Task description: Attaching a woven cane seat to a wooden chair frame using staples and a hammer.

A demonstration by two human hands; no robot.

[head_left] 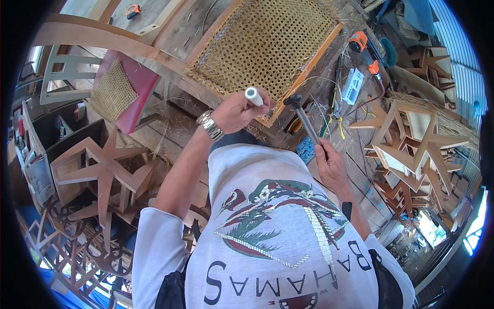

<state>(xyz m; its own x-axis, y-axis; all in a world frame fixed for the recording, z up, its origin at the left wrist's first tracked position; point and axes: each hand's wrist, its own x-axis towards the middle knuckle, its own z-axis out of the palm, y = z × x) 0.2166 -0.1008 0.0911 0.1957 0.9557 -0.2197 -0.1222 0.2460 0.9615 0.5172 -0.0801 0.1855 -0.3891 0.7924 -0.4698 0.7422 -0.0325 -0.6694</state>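
Observation:
My left hand is closed around a tool with a white round handle, held upright at the near edge of a woven cane panel; the tool's lower end is hidden by my fingers. The cane sheet is stretched over a wooden frame, with frayed strands along its edges. In my right hand is a hammer, gripped by its grey handle. Its dark head is raised near the frame's near right corner, apart from the white handle.
Right of the frame lie an orange-and-black power tool, a white box and yellow-handled pliers. Star-shaped wooden pieces stand at left and right. A red chair seat carries a loose cane piece.

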